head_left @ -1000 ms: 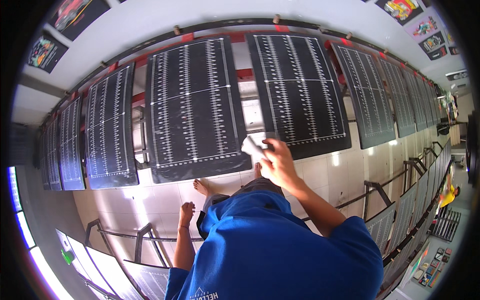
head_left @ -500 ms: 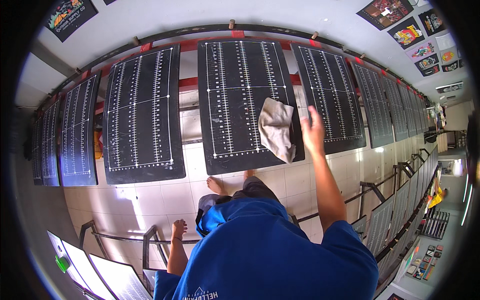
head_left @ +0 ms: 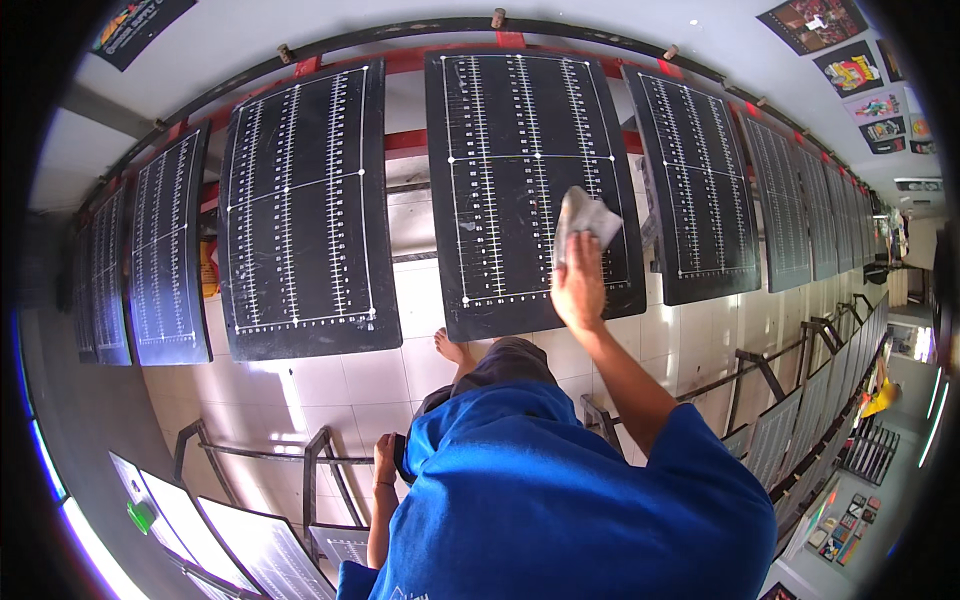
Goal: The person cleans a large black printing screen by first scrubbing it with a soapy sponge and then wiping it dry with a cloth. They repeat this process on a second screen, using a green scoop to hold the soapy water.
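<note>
A light grey-beige cloth point(head_left: 597, 218) lies bunched on the right part of a black board point(head_left: 500, 225) printed with white ruled lines and dots. Over the cloth's near end rests my right hand point(head_left: 580, 285), slightly blurred, its fingers pressing and gripping the fabric against the board. Part of the cloth is hidden under the fingers. My left hand point(head_left: 385, 457) hangs low beside my hip, next to a dark patch of my clothing. Its fingers are loosely curled and partly hidden, with no held thing visible.
Similar boards stand left point(head_left: 300, 220) and right point(head_left: 695, 190) on a red and black frame point(head_left: 405, 143). Behind me run black metal racks point(head_left: 255, 455) with more boards. A bare foot point(head_left: 452, 347) shows on the tiled floor point(head_left: 370, 375). Far right is a person in yellow point(head_left: 882, 398).
My right hand has moved left onto the cloth, which lay untouched before; the cloth is now bunched higher on the board. My left hand has come closer to my hip. The whole view has shifted.
</note>
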Demonstrator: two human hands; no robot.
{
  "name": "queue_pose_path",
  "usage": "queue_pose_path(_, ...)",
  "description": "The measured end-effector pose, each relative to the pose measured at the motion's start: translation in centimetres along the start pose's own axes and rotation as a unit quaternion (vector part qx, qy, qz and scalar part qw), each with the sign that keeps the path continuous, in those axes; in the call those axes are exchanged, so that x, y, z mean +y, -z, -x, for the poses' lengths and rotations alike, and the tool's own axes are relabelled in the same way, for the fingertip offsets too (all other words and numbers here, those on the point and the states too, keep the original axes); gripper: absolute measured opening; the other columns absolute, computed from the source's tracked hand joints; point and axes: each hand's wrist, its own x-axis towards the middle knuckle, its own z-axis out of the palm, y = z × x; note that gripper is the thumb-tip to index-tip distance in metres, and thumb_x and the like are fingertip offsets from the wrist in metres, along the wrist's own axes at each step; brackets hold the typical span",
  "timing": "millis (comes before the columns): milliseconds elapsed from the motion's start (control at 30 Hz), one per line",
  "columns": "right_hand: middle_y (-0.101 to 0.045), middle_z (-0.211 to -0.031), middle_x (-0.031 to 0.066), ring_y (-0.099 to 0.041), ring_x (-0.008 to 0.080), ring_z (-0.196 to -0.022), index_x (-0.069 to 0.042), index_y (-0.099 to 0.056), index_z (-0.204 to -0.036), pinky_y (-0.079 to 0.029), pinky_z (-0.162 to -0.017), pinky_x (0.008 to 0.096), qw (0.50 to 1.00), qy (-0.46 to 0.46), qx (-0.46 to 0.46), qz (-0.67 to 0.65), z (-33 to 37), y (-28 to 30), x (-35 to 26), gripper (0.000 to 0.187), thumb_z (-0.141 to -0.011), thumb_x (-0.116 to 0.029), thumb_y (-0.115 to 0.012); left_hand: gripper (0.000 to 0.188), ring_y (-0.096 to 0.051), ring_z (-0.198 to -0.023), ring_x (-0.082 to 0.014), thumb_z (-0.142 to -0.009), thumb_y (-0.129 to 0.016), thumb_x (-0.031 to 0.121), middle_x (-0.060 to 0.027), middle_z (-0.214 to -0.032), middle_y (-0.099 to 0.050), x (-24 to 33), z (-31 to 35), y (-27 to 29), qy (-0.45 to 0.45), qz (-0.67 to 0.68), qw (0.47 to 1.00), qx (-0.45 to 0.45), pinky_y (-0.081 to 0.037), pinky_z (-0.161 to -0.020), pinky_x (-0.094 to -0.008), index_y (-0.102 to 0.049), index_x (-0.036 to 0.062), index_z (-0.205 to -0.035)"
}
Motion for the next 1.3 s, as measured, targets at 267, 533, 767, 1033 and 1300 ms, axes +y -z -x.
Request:
queue_pose_path(267, -0.065, -0.106, 0.0140, -0.062, 0.0358, -0.095, -0.004, -0.064, -0.106, -0.050, -0.085, 0.0471, 0.974, 0.092, 0.020, -0.205, -3.0, 0.3, -9.0, 0.023, -0.085, -0.009, -0.072, 0.036, -0.067, -0.071, -0.0170, -0.100, -0.051, 0.035, -0.0087, -0.090, -0.072, 3.9, -6.6, 1.2, 0.051, -0.008, 0.997, -0.054, -0.051, -0.060, -0.0311, -0.068, 0.0040, -0.104)
queue_pose_path(533, -0.071, -0.098, 0.0126, -0.066, 0.0359, -0.092, -0.008, -0.068, -0.098, -0.052, -0.085, 0.0458, 0.973, -0.080, 0.006, -0.215, -6.6, 2.5, -1.1, 0.012, -0.086, -0.008, -0.066, 0.035, -0.066, -0.078, -0.0161, -0.101, -0.053, 0.033, -0.0079, -0.094, -0.070, 16.3, -4.5, -0.1, -0.053, -0.022, 0.989, -0.136, -0.052, -0.069, -0.0309, -0.068, 0.0019, -0.106)
queue_pose_path(767, -0.073, -0.098, 0.0107, -0.070, 0.0309, -0.095, -0.008, -0.069, -0.106, -0.055, -0.083, 0.0412, 0.973, -0.092, 0.000, -0.210, -10.8, 3.0, 0.1, 0.017, -0.090, -0.012, -0.065, 0.028, -0.071, -0.089, -0.0267, -0.099, -0.058, 0.025, -0.0155, -0.095, -0.072, 27.2, 3.0, -3.6, -0.207, -0.158, 0.953, -0.153, -0.055, -0.081, -0.0368, -0.068, 0.0001, -0.108)
queue_pose_path(1033, -0.075, -0.096, 0.0105, -0.073, 0.0304, -0.090, -0.011, -0.072, -0.099, -0.056, -0.078, 0.0415, 0.993, -0.031, -0.074, -0.083, -15.7, -0.3, -1.9, 0.025, -0.092, -0.035, -0.069, 0.025, -0.070, -0.088, -0.0332, -0.099, -0.061, 0.021, -0.0186, -0.096, -0.071, 37.7, 6.6, -5.7, -0.320, -0.094, 0.924, -0.188, -0.055, -0.081, -0.0395, -0.066, -0.0023, -0.108)
queue_pose_path(1300, -0.075, -0.084, 0.0102, -0.072, 0.0199, -0.079, -0.004, -0.074, -0.093, -0.054, -0.071, 0.0322, 0.929, -0.064, -0.131, -0.340, -17.1, 1.6, 0.4, 0.020, -0.088, -0.023, -0.070, 0.026, -0.065, -0.083, -0.0197, -0.100, -0.062, 0.020, -0.0142, -0.094, -0.069, 45.6, 5.0, -10.5, -0.438, -0.049, 0.879, -0.181, -0.053, -0.077, -0.0347, -0.064, -0.0019, -0.114)
